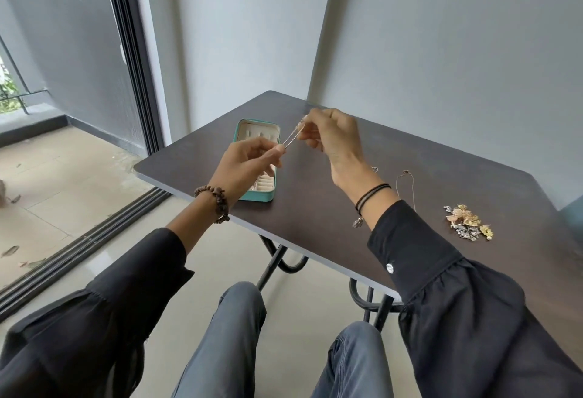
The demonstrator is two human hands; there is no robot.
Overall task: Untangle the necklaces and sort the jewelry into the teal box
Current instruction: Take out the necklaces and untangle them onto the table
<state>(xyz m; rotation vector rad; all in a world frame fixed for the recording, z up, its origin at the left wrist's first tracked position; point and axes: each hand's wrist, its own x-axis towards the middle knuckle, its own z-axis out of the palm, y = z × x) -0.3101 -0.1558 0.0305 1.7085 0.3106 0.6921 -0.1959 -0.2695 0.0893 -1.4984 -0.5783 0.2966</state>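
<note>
A thin necklace chain hangs taut in the air over the open teal box. The left grip is closed on its lower end with thumb and forefinger, and the right grip pinches its upper end. To the right of the box a second necklace lies on the dark counter. Farther right, well apart from the box, sits a small heap of jewelry.

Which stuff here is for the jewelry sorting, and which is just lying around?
For the job: teal box, thin chain pinched by left hand and right hand, loose necklace, jewelry pile.
Just there: dry leaves on floor, bead bracelet on wrist.
</note>
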